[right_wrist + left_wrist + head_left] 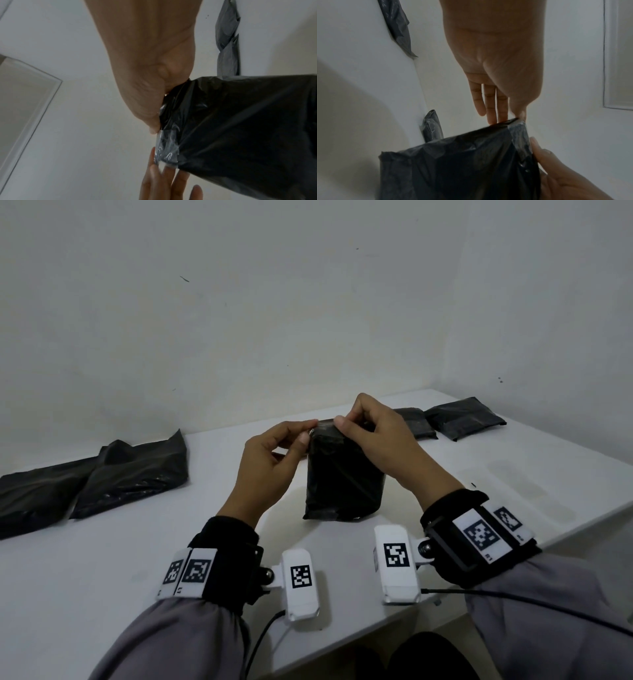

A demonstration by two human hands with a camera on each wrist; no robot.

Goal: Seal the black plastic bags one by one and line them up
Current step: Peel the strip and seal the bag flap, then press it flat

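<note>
Left hand (270, 453) and right hand (373, 436) both pinch top edge of upright black bag (342, 484).

Lighting is pretty flat and dim overall, soft indoor light with a grayish cast and no hard glare. In the head view the wall (308, 302) goes darker toward 9 and 3 o'clock, and the tabletop (102, 542) edges bow from the wide lens. Shadows under the held bag (344, 477) are faint. Both wrist views are murkier and noisy; the left hand (496, 56) looks soft and out of focus up close, same with the right hand (145, 60). Black plastic mostly loses detail, with only small sheen at the folded top.
</note>
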